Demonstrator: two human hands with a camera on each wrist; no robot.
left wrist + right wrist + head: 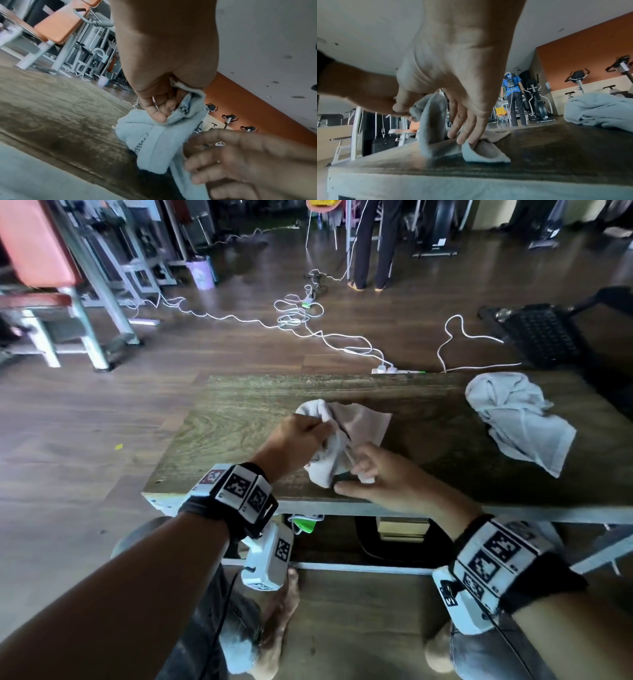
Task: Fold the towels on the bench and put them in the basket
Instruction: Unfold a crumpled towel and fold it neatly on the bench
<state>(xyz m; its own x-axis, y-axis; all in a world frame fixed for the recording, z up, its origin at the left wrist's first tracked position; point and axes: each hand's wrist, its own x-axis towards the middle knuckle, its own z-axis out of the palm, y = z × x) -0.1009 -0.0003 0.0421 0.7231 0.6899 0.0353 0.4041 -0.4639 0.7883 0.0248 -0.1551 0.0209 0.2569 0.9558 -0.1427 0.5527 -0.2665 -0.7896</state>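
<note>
A small grey towel (356,422) lies bunched in the middle of the wooden bench (239,419). My left hand (318,429) grips its upper bunched part and lifts it off the top; the left wrist view shows thumb and fingers pinching the towel (154,142). My right hand (363,474) pinches the towel's near corner close to the bench's front edge, with fingertips (467,136) down on the cloth (435,121). A second, larger grey towel (517,419) sits crumpled at the bench's right end. The black basket (541,337) stands on the floor beyond that end.
White cables and a power strip (387,368) trail over the floor behind the bench. Gym machines (102,285) stand at the far left. A person (513,97) stands further back by exercise bikes. My feet are under the bench's near side.
</note>
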